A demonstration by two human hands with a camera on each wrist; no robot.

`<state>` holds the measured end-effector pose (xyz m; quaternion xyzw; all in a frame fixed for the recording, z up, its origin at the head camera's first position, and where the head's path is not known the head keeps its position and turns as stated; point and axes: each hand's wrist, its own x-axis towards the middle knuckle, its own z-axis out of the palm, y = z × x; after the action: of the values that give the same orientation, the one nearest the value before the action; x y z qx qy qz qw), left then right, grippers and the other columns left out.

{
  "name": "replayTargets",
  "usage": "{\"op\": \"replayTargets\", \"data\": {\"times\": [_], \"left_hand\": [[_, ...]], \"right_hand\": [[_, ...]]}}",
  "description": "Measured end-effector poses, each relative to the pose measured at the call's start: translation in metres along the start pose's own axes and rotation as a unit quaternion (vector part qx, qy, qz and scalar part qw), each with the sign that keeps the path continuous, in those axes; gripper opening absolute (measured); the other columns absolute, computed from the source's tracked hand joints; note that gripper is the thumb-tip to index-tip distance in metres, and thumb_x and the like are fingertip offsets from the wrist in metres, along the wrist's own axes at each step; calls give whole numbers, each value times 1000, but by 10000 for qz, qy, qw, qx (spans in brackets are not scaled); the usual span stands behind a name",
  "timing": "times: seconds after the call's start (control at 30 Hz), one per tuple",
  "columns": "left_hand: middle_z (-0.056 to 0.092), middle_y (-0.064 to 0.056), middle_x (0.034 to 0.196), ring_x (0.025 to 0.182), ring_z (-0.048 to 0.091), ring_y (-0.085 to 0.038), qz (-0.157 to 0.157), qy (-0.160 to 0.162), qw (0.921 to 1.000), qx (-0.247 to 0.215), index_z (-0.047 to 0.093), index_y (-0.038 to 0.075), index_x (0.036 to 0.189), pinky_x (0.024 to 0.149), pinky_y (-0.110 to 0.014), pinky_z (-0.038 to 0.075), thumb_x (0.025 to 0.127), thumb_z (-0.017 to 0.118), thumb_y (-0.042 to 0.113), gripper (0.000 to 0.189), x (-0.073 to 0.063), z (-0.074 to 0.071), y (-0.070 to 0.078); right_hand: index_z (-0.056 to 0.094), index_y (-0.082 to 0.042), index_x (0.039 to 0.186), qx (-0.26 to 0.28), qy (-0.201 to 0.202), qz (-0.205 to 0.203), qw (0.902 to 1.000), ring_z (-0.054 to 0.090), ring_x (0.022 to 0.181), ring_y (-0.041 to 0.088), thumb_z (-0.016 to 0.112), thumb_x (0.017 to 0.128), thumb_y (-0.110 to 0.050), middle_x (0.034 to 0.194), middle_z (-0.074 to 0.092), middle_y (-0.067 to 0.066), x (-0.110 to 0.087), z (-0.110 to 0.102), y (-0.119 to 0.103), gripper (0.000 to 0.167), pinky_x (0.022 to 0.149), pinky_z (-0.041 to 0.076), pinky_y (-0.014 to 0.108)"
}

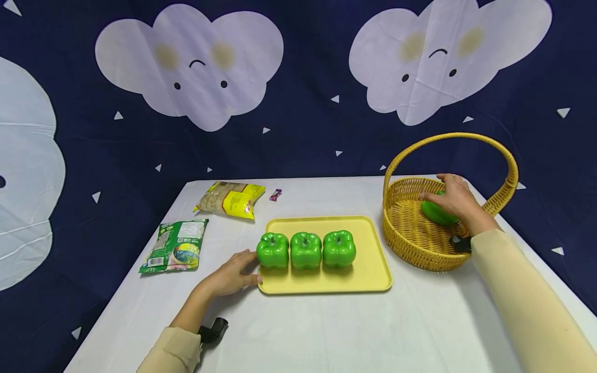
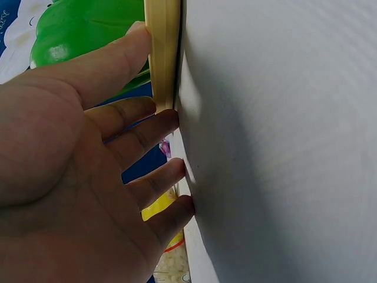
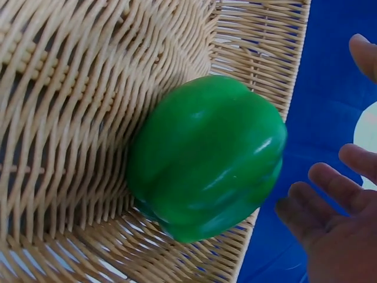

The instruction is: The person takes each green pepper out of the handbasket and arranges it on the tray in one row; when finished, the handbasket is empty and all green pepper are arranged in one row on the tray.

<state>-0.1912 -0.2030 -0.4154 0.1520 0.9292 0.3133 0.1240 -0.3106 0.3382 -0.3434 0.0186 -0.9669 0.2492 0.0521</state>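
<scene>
A yellow tray (image 1: 326, 284) carries a row of three green bell peppers (image 1: 306, 250). At its left edge rests my left hand (image 1: 233, 275); in the left wrist view the thumb touches the tray rim (image 2: 162, 53) and the loosely extended fingertips meet the white tabletop. Another green bell pepper (image 3: 206, 159) lies inside a wicker basket (image 1: 410, 243), against its wall. Over that basket is my right hand (image 1: 459, 199), partly covering the pepper in the head view. The right wrist view shows its fingers spread and apart from the pepper, holding nothing.
On the left of the table lie a green packet (image 1: 176, 246) and a yellow bag (image 1: 230, 199) with a see-through part. A small purple wrapped candy (image 1: 275, 195) sits near the back edge. The tall basket handle (image 1: 454, 135) arches above the basket. Behind hangs a dark blue cloud-print cloth (image 1: 308, 140).
</scene>
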Motion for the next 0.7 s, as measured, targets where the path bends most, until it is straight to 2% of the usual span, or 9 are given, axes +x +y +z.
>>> {"op": "replayTargets", "data": {"times": [0.13,0.37,0.7], "left_hand": [[37,-19,149,142,21,-43,-13,-4,10000,13,42,7,142,115,-61,18,86,68,29,66,0,0,0],[38,-19,149,142,21,-43,-23,-9,10000,36,41,6,142,115,-61,18,86,68,29,66,1,0,0],[37,-19,149,143,21,-43,-103,-11,9999,26,41,8,142,115,-61,18,85,68,29,66,0,0,1]], "right_hand": [[22,11,143,-121,-45,57,9999,24,126,55,61,85,-52,137,26,40,2,4,4,94,101,27,65],[27,12,139,-273,-40,226,9994,34,107,46,60,86,-50,121,34,36,1,9,6,88,84,37,59],[27,15,136,-378,-109,393,9985,36,97,43,58,84,-56,112,36,34,2,12,16,93,73,40,49]]}}
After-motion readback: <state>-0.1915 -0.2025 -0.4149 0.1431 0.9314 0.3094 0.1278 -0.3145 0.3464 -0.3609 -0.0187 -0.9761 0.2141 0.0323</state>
